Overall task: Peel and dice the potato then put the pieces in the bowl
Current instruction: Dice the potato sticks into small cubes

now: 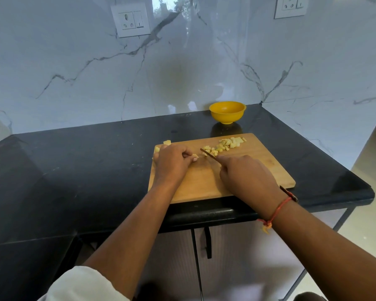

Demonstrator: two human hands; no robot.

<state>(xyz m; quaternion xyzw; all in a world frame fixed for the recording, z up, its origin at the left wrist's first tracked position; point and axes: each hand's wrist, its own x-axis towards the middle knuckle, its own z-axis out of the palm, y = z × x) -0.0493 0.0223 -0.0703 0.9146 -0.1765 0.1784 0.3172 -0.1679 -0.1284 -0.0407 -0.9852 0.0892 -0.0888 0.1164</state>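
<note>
Bowl stands behind board; right grip holds knife, left grip pinches potato piece.

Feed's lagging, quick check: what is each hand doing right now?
Left hand: pinches a potato piece on the cutting board.
Right hand: grips the knife.

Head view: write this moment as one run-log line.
left hand: holds potato piece | right hand: grips knife | diced potato: on cutting board | yellow bowl: beyond board
</note>
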